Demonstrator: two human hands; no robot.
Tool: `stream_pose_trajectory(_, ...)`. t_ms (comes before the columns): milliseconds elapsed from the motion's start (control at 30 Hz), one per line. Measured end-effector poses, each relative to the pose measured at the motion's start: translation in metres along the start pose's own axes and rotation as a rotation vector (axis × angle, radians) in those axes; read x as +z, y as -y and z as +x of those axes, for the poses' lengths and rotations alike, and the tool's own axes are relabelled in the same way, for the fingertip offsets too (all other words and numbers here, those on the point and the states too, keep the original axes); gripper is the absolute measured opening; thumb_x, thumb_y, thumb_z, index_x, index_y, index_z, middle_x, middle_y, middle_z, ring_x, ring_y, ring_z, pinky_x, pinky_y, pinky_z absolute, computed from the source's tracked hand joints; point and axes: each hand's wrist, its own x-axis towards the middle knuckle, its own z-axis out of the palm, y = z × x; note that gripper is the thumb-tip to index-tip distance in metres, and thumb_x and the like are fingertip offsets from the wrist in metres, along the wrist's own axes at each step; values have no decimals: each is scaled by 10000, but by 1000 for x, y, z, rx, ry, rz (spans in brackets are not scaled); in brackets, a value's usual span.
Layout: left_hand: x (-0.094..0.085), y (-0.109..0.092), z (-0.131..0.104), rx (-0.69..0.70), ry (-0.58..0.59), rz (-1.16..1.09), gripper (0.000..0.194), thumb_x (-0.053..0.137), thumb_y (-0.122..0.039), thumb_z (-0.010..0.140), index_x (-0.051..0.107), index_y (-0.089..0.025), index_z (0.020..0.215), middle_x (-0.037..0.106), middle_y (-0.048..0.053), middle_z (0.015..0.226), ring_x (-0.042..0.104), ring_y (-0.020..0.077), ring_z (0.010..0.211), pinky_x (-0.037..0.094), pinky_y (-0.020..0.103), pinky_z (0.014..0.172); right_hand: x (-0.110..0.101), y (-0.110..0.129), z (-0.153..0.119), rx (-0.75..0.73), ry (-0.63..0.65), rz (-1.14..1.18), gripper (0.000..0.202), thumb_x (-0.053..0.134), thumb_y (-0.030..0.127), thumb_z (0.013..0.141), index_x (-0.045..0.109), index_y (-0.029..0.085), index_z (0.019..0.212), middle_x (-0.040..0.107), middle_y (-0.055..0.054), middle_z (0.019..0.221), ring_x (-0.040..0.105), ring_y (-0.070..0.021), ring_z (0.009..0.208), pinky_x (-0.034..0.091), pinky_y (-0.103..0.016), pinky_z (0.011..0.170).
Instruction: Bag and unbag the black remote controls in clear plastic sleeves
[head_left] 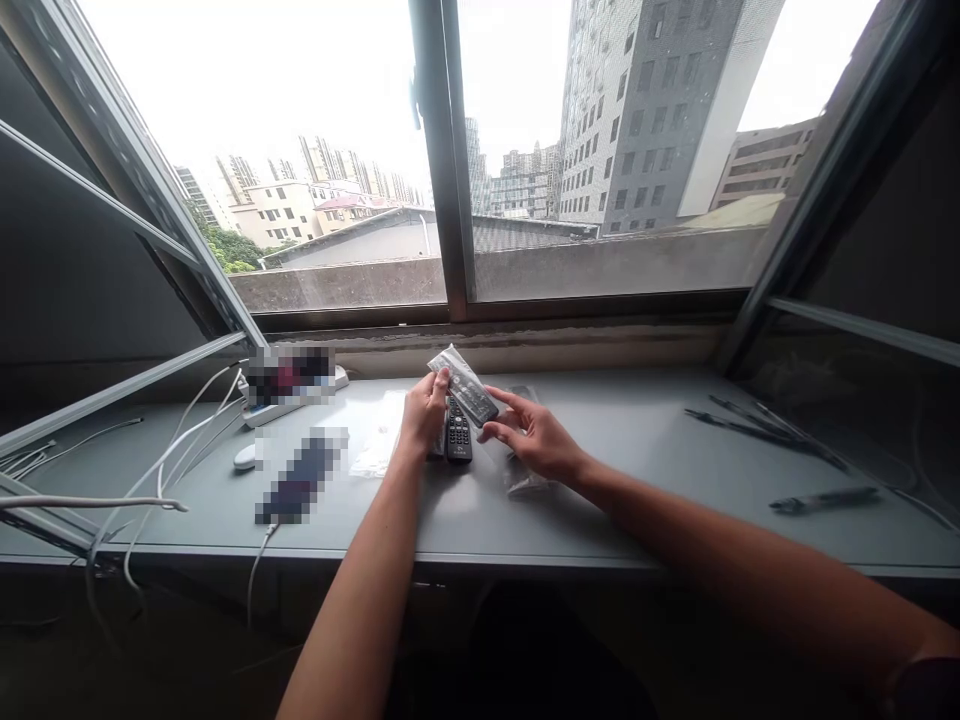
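Note:
A remote control in a clear plastic bag [466,385] is held tilted above the desk between both hands. My left hand [426,410] grips its upper left end, thumb on top. At the lower right end, the fingers and thumb of my right hand [529,432] pinch the bag. Beneath it lies a bare black remote control [458,440] with rows of buttons, its upper part partly covered by the held one. Another clear bag [526,480] lies under my right hand, its contents mostly hidden.
White plastic bags [373,450] lie left of my hands on the grey desk [630,420]. Farther left are a charging phone [300,480], a white mouse-like object [245,457], a power strip [334,382] and loose cables. A pen [823,500] and thin dark rods lie right. Metal frame posts flank the window.

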Motion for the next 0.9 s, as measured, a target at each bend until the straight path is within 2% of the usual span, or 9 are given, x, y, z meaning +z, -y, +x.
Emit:
stream_pose_trajectory(67, -3, 4, 1, 113, -56, 245, 496, 518, -597, 1064, 731, -212, 836, 725, 93, 874, 678, 267, 879, 520, 347, 826, 0, 2, -1, 0, -25, -19, 822, 747, 389, 989, 431, 129, 1702, 873, -68, 1016, 725, -223, 861, 553, -387, 894)
stream_pose_trajectory(133, -7, 8, 2, 160, -81, 405, 474, 435, -489, 1101, 768, -218, 898, 776, 119, 975, 701, 291, 963, 508, 372, 909, 0, 2, -1, 11, -46, -46, 846, 754, 384, 982, 415, 119, 1711, 873, -66, 1003, 688, -204, 790, 550, -364, 827)
stream_pose_trajectory(267, -11, 16, 3, 117, -91, 571, 357, 484, -367, 1068, 805, -224, 1004, 814, 126, 1078, 726, 300, 1028, 504, 380, 933, 1, -4, 0, 75, -42, -69, 812, 739, 359, 988, 440, 98, 1696, 875, -84, 1003, 633, -175, 676, 537, -325, 699)
stream_pose_trajectory(367, -12, 17, 2, 91, -84, 683, 301, 540, -333, 1036, 821, -228, 1026, 818, 130, 1093, 730, 304, 1029, 506, 381, 927, 1, -7, 1, 119, -17, -83, 675, 743, 361, 983, 594, 101, 1588, 872, -107, 1007, 698, -189, 707, 551, -318, 687)
stream_pose_trajectory(467, -14, 14, -1, 46, -90, 798, 331, 521, -335, 1043, 833, -227, 1057, 812, 140, 1112, 724, 314, 1059, 504, 399, 954, 1, -6, 0, 91, 17, -96, 486, 780, 437, 966, 784, 136, 1348, 862, -110, 993, 777, -233, 855, 577, -324, 760)
stream_pose_trajectory(533, -15, 12, -2, 3, -100, 872, 367, 497, -348, 1053, 838, -217, 1091, 802, 155, 1153, 709, 332, 1105, 499, 426, 984, 1, -6, -1, 65, 57, -116, 415, 759, 481, 983, 833, 154, 1227, 841, -81, 880, 753, -215, 768, 551, -311, 711)
stream_pose_trajectory(667, -21, 13, -5, -140, -138, 989, 436, 464, -395, 1065, 846, -200, 1145, 743, 189, 1363, 608, 407, 1326, 455, 523, 1094, 0, -6, -2, 47, 71, -159, 389, 683, 516, 1030, 846, 168, 1086, 756, -25, 682, 564, -143, 528, 413, -281, 549)
stream_pose_trajectory(800, -24, 17, -4, -328, -63, 1024, 592, 350, -528, 1100, 856, -221, 1099, 751, 209, 1348, 586, 440, 1390, 420, 584, 1143, -1, -6, 0, 37, 21, -134, 388, 680, 513, 1026, 831, 157, 1052, 744, -30, 681, 571, -153, 552, 428, -292, 577)
stream_pose_trajectory(900, -25, 18, -3, -376, 19, 1037, 646, 297, -546, 1112, 838, -195, 1146, 761, 233, 1319, 630, 431, 1371, 436, 574, 1150, -2, -5, 1, 24, -8, -102, 379, 679, 512, 1021, 819, 161, 1045, 738, -28, 680, 585, -167, 576, 453, -306, 611)
